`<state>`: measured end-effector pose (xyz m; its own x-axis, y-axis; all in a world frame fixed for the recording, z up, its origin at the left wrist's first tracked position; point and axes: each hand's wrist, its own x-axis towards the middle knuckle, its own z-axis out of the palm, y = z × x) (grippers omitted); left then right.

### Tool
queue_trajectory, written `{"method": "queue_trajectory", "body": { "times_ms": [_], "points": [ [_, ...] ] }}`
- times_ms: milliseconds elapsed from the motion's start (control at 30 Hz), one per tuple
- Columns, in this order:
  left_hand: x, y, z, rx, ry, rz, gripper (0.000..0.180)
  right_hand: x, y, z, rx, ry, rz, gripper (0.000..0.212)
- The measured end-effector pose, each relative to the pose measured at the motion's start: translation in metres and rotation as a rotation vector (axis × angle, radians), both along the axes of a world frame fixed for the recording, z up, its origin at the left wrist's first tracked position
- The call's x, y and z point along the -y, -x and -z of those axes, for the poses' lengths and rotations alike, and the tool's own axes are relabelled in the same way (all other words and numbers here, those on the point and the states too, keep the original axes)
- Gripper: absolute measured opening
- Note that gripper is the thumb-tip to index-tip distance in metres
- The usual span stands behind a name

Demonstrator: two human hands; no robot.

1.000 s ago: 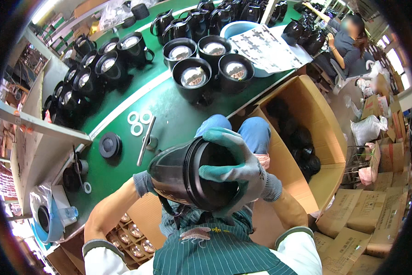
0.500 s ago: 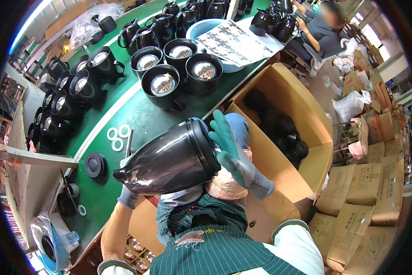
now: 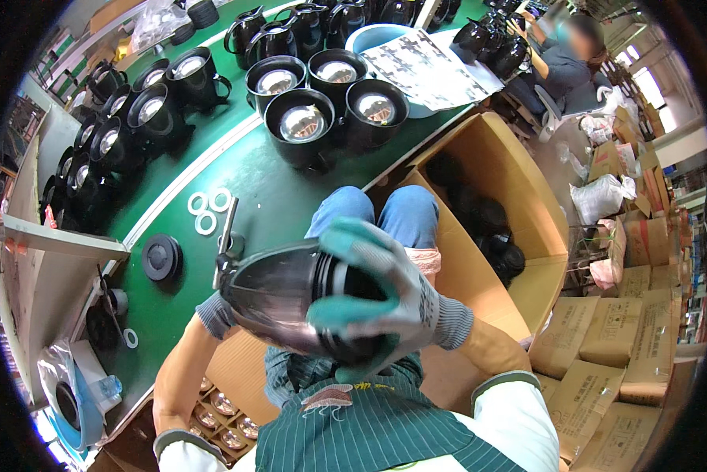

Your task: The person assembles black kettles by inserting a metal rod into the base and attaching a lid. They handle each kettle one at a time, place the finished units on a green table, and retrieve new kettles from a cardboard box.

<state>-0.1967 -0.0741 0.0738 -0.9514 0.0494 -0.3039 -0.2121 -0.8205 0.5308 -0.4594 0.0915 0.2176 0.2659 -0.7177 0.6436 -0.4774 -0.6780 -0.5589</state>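
Note:
A glossy black thermos jug (image 3: 273, 293) lies tilted on its side in front of my body, its ringed end toward the right. My gloved right hand (image 3: 385, 287) is wrapped over that end, fingers curled round it and slightly blurred. My left hand (image 3: 216, 313) supports the jug at the other end; its grey cuff shows, while its fingers are mostly hidden behind the jug. Just beyond the left hand, a metal bar tool (image 3: 226, 236) stands on the green table (image 3: 267, 185). A black round lid-like disc (image 3: 161, 257) and white rings (image 3: 204, 223) lie nearby.
Several open black jugs with silvery insides (image 3: 300, 126) stand farther back. To the right is an open cardboard box (image 3: 526, 189) holding dark parts, with stacked cartons (image 3: 629, 330) beyond. Silvery pieces (image 3: 223, 403) sit in a divided box below left. A person (image 3: 562, 71) works at far right.
My right hand was open and flat beside the jug's end; now it is closed round it. The jug has turned a little, its spout end now less visible. The view has shifted slightly.

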Motion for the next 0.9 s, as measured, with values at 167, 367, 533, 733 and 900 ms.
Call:
{"method": "queue_trajectory", "body": {
  "times_ms": [167, 367, 533, 733, 900],
  "points": [
    [-0.019, 0.024, -0.038, -0.141, -0.023, 0.119, 0.061, 0.0, -0.01, -0.034, -0.205, 0.05, -0.078, 0.067],
    [-0.017, 0.01, -0.024, -0.053, -0.063, -0.269, 0.068, 0.008, 0.015, -0.004, 0.126, -0.084, 0.017, 0.103],
    [-0.016, -0.014, -0.003, 0.062, 0.179, -0.332, 0.057, 0.009, 0.025, 0.006, 0.134, -0.007, -0.031, 0.123],
    [-0.005, -0.023, 0.002, 0.183, 0.611, -0.553, 0.047, 0.003, 0.025, 0.035, 0.364, -0.214, 0.085, 0.112],
    [-0.01, 0.014, -0.039, 0.376, 1.367, -0.874, 0.031, -0.002, 0.026, 0.081, 1.053, -0.606, 0.024, 0.073]
  ]
}}
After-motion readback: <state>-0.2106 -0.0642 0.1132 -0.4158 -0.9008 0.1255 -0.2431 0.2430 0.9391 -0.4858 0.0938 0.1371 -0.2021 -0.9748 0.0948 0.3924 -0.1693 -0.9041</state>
